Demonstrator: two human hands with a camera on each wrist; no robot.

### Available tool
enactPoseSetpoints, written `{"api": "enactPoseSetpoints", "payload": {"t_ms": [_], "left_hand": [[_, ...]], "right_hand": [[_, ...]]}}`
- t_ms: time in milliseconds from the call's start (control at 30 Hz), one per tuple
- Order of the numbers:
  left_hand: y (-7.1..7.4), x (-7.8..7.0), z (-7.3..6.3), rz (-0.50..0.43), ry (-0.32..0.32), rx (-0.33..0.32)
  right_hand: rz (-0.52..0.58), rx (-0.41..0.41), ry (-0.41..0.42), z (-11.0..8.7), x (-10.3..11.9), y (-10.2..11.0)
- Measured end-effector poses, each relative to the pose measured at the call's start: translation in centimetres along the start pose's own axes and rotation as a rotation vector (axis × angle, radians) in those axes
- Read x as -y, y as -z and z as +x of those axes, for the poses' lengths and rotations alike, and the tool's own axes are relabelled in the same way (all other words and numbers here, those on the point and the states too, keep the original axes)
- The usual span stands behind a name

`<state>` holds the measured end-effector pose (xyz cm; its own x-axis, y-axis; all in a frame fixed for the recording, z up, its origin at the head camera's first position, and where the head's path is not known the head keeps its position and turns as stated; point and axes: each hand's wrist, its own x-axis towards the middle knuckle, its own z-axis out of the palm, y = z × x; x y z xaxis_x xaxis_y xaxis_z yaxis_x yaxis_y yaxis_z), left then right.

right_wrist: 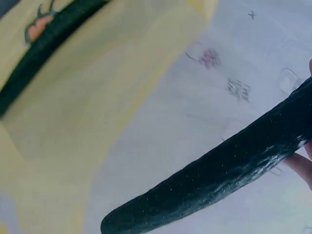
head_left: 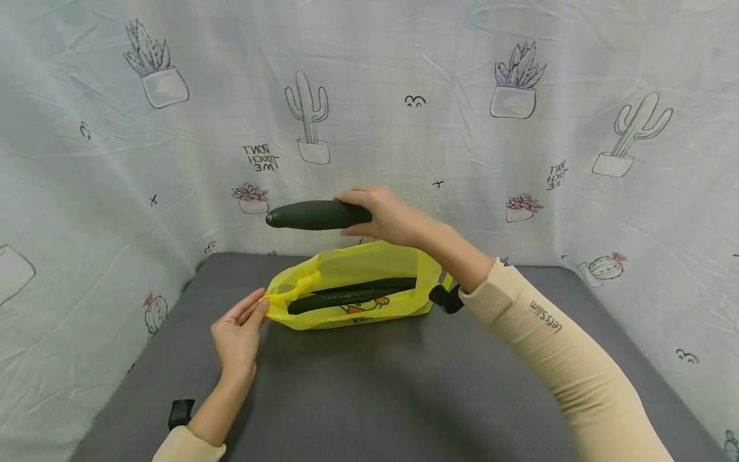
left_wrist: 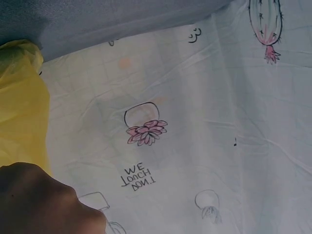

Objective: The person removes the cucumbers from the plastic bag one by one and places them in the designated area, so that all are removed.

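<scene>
A dark green cucumber is held up above the bag by my right hand, fingers and thumb around its right end. In the right wrist view the held cucumber slants across the lower right. My left hand pinches the left edge of the yellow plastic bag, whose mouth stands open. More dark cucumber lies inside the bag, which has an orange print on its side. In the left wrist view, my left hand shows as a dark shape below the yellow plastic.
The bag rests on a grey table. A pale curtain printed with cacti and potted plants hangs behind and at both sides. A black strap is at the right wrist, and another black strap is at the left.
</scene>
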<state>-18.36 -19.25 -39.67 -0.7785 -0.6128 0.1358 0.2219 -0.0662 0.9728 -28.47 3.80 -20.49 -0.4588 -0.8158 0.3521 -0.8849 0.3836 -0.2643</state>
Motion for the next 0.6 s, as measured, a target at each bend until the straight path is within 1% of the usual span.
{"api": "enactPoseSetpoints", "payload": {"t_ms": [100, 267, 300, 333, 367, 400, 533, 567, 600], "left_hand": [[0.0, 0.1, 0.0, 0.012, 0.011, 0.005], [0.0, 0.3, 0.1, 0.0, 0.029, 0.002], [0.0, 0.4, 0.2, 0.012, 0.021, 0.005], [0.1, 0.7, 0.4, -0.01, 0.007, 0.014], [0.1, 0.9, 0.5, 0.002, 0.002, 0.018], [0.5, 2.1, 1.2, -0.03, -0.021, 0.042], [0.5, 2.0, 1.1, -0.038, -0.013, 0.041], [0.7, 2.8, 1.5, -0.077, -0.018, 0.066], [0.7, 2.8, 1.3, -0.087, -0.018, 0.065]], "right_hand": [[-0.047, -0.017, -0.011, -0.1, 0.4, 1.8], [-0.111, -0.058, -0.047, -0.6, 0.8, 4.5], [-0.122, -0.06, -0.058, -0.8, 0.7, 4.9], [-0.137, -0.058, -0.075, -1.1, 0.6, 5.3], [-0.153, -0.054, -0.088, -1.4, 0.4, 5.5], [-0.17, -0.047, -0.105, -1.8, 0.1, 5.7], [-0.214, -0.036, -0.157, -4.1, -1.9, 6.2], [-0.222, -0.035, -0.167, -4.9, -2.6, 6.3], [-0.228, -0.035, -0.179, -5.7, -3.2, 6.3]]}}
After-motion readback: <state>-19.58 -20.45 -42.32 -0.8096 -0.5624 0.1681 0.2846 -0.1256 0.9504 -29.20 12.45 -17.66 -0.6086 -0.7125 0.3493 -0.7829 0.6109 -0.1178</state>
